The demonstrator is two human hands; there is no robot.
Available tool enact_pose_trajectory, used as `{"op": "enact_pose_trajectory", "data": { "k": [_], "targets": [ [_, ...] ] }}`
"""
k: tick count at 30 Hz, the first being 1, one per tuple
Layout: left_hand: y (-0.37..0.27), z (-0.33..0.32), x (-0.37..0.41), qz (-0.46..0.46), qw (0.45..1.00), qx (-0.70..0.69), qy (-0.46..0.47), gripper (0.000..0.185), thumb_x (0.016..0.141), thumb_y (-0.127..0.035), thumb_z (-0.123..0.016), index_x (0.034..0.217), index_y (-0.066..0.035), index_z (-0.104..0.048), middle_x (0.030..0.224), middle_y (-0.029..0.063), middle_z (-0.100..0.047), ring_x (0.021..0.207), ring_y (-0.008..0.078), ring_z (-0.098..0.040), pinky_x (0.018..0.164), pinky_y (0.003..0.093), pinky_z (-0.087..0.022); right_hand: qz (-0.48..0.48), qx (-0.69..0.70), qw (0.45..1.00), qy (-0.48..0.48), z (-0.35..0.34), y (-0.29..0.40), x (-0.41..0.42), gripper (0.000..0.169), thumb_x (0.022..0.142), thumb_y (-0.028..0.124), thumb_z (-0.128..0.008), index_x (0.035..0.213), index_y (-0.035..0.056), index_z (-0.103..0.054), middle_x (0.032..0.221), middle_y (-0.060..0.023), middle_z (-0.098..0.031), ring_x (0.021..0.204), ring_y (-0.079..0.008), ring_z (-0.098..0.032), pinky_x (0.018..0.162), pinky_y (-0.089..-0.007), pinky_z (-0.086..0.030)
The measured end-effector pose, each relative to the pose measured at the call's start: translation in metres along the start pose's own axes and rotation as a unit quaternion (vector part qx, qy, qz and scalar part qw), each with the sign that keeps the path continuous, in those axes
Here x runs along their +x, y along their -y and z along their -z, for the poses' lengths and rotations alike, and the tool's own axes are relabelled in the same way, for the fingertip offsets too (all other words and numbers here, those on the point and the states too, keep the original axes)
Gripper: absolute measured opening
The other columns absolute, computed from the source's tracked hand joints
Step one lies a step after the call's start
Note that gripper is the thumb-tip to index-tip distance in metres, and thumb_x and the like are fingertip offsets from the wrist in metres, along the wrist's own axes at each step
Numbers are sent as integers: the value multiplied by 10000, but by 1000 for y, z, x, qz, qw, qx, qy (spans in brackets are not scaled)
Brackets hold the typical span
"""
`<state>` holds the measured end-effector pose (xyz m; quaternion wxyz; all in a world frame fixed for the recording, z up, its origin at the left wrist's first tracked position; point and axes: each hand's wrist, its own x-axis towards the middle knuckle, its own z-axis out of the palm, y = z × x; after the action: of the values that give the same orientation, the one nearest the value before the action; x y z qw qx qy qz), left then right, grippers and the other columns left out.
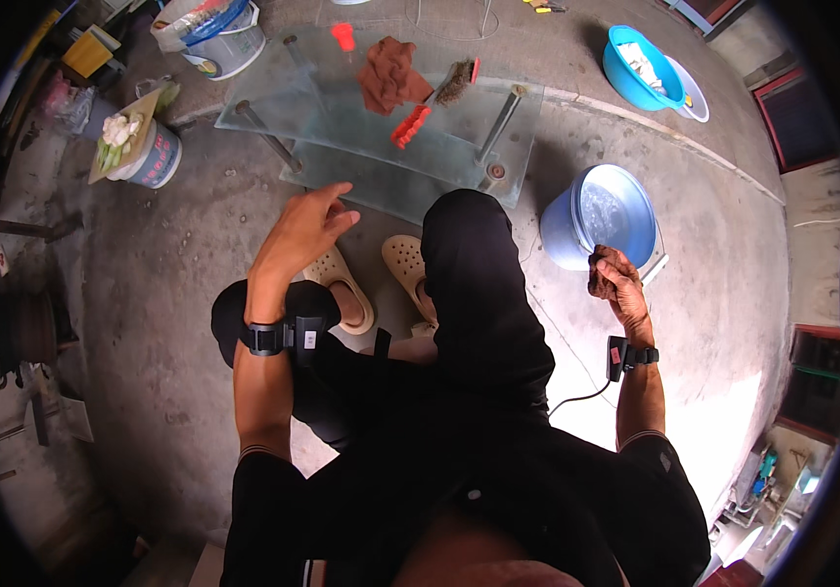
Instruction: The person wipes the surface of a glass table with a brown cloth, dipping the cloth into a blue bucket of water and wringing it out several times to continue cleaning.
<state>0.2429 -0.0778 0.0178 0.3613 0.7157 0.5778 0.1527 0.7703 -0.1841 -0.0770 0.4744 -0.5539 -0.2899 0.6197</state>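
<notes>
My right hand (628, 292) grips a crumpled dark brown cloth (600, 277), which looks damp. It is at the near rim of a blue plastic bucket (561, 229) that seems to hold water. Thumb and index finger apart, my left hand (308, 226) hangs over my left leg with nothing in it. Before me stands a low two-tier glass table (317, 110) with metal legs. On its top lie a reddish-brown cloth (389, 77), a bristle brush (456, 84) with a red edge, a red wavy-edged plastic piece (410, 127) and a small red plastic object (343, 35).
A turquoise basin (621, 62) with white contents stands far right. At left, a cutting board (142, 139) with cut vegetables rests on a white bucket (159, 161). Another bucket (236, 51) with a plastic bag stands behind it. A cable (580, 398) runs from my right wrist device.
</notes>
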Motion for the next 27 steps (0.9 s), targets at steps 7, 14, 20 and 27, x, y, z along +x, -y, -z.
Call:
{"op": "enact_pose_trajectory", "data": {
  "k": [7,14,20,27],
  "targets": [
    [-20,1,-4,-50,993,-109,-11,478,947,-192,-717,1373,-19,-584,1079,150,-720,941,201,-695,831,338,-545,106,-164,981,17,-68,120,31,434,927,173,-739,1296,-11,-601,1008,-24,-672,898,-117,-635,789,-249,-515],
    [-28,7,-14,-86,950,-297,39,576,1029,-360,-614,1484,-39,-470,1214,154,-673,1044,230,-686,928,343,-531,166,-247,937,185,-252,177,56,584,910,155,-740,1384,-49,-466,1062,-112,-720,803,-194,-691,669,-285,-552],
    [-14,11,-3,-93,828,-552,-32,814,1023,-654,-409,1551,-39,-338,1293,185,-628,1153,278,-656,973,423,-529,353,-467,785,204,-380,116,55,533,817,110,-744,1289,-24,-536,1068,-214,-687,960,-360,-684,824,-455,-560],
    [-5,13,4,-32,773,-611,-169,614,1039,-533,-509,1439,-69,-486,1283,118,-633,1180,231,-623,1002,385,-497,435,-507,739,90,-442,78,50,635,758,70,-754,1334,9,-494,1138,-214,-625,1108,-408,-608,854,-485,-541]
  ]
}}
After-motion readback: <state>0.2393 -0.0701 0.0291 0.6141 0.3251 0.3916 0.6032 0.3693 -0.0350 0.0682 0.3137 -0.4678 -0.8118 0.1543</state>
